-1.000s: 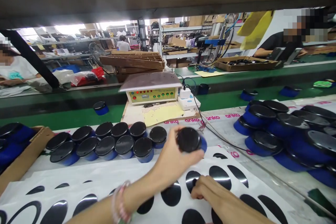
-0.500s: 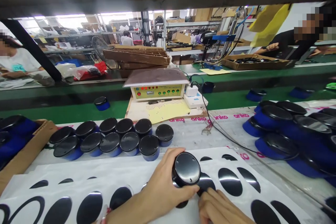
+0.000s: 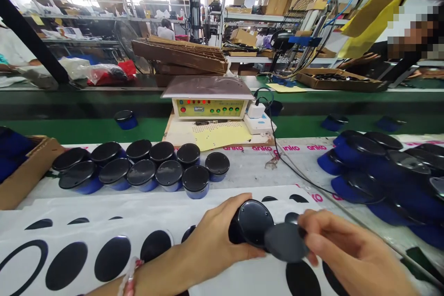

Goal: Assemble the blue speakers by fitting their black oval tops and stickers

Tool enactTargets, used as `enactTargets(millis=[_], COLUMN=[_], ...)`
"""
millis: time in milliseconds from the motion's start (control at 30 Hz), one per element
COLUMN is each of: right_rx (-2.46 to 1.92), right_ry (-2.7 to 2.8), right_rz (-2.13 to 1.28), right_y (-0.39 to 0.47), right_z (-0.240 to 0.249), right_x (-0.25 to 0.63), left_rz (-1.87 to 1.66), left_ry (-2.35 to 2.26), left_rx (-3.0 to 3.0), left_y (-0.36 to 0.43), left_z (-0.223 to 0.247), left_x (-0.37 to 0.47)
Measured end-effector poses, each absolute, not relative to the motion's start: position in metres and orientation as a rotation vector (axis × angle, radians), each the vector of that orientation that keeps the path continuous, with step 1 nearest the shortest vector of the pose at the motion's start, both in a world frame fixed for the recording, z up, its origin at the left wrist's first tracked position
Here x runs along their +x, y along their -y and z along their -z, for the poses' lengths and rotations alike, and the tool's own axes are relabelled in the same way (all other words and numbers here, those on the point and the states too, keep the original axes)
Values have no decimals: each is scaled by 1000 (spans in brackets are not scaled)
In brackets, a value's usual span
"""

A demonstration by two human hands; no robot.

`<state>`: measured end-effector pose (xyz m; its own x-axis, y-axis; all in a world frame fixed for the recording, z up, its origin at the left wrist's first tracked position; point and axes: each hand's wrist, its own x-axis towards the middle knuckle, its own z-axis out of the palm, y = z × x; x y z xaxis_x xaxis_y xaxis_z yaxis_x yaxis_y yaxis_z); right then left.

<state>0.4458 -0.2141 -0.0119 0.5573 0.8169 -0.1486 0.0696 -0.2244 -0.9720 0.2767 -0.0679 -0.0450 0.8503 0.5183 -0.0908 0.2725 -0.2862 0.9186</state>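
Wrapped round a dark round cup-like part (image 3: 255,222), my left hand (image 3: 222,236) holds it with its glossy black face turned up and toward me. Two small holes show near that face's rim. My right hand (image 3: 342,245) pinches a thin black disc (image 3: 286,242) by its right edge. The disc is beside the cup's lower right, overlapping its edge in view; whether they touch I cannot tell. Beneath both hands lie white sheets (image 3: 104,215) bearing black round pieces (image 3: 113,259).
Blue cups with black tops (image 3: 196,180) stand in rows at the left; more are piled at the right (image 3: 367,162). A control box (image 3: 211,108) sits behind, with a cable (image 3: 305,175) running right. A cardboard box (image 3: 33,173) is far left. People are in the background.
My right hand has risen from the sheet and moved right, now with a black disc in its fingers. The cup in my left hand has shifted slightly right. The camera view has tilted down.
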Motion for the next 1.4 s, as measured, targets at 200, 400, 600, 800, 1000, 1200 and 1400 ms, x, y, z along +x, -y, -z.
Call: enactTargets(millis=[200, 400, 600, 800, 1000, 1200, 1400], right_rx=[-1444, -1514, -1528, -1564, -1654, -1735, -1830], right_ry=[653, 687, 754, 808, 882, 964, 1039], right_rz=[-928, -919, -903, -841, -672, -568, -548], right_y=[186, 189, 188, 188, 183, 182, 188], right_z=[37, 43, 47, 43, 34, 37, 36], right_x=[430, 428, 430, 428, 423, 420, 422], left_rz=[-265, -231, -237, -233, -225, -211, -224], left_ry=[-561, -571, -559, -556, -557, -572, -560], left_rx=[1883, 1889, 1893, 1910, 1917, 1920, 1928], left_y=[67, 67, 67, 67, 67, 68, 69], left_z=[43, 42, 43, 42, 42, 42, 42], left_x=[278, 277, 278, 278, 278, 278, 278])
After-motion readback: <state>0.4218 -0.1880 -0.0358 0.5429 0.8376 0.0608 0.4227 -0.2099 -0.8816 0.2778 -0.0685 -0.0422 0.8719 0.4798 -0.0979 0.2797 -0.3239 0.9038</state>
